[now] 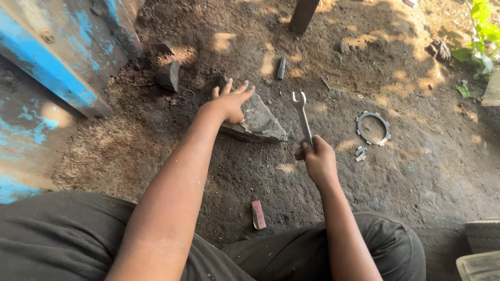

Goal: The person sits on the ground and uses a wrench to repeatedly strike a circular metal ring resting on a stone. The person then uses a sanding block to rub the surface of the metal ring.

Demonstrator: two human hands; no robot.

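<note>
1. The left hand (229, 104) lies flat on a grey, wedge-shaped stone (259, 124) on the dirt ground (416, 177), its fingers spread and its grip closed on nothing.
2. The right hand (316, 160) has its grip wrapped round the lower shaft of an open-ended spanner (302, 115), held upright with the forked end pointing away from the person.
3. The spanner stands just beside the stone's right edge; I cannot tell whether they touch.
4. A toothed metal ring (373, 128) lies on the ground to the right of the spanner, with small metal bits (360, 153) just below it.
5. A small reddish block (258, 214) lies on the ground near the person's knees.
6. A darker rock (167, 76) sits beyond the left hand, near a blue-painted metal structure (52, 57) at the far left.
7. A short metal cylinder (282, 67) lies farther out on the ground.
</note>
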